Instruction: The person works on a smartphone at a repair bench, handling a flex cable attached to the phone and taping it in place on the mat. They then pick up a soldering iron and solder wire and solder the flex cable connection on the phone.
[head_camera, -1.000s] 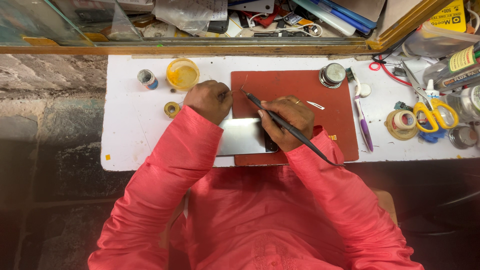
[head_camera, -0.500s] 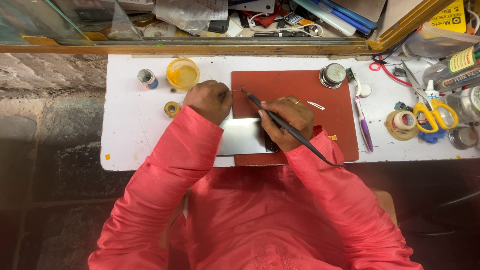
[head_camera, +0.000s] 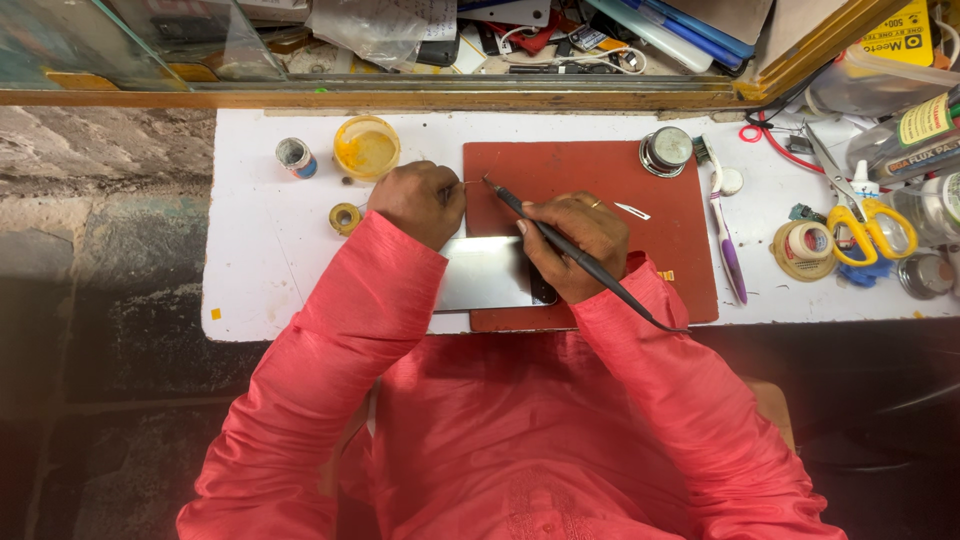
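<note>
A small repair workshop: soldering iron (head_camera: 570, 245), solder spool (head_camera: 346, 217), scissors (head_camera: 862, 215) and tape (head_camera: 803, 249) crowd the bench.

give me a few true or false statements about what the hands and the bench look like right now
1. The right hand holds a thin black soldering iron. True.
2. The left hand holds the yellow scissors. False: the scissors lie far right on the white table.
3. A silvery phone lies under both hands. True.
4. The mat is blue. False: the mat is red-brown.
5. A yellow pot stands beyond the left hand. True.
</note>
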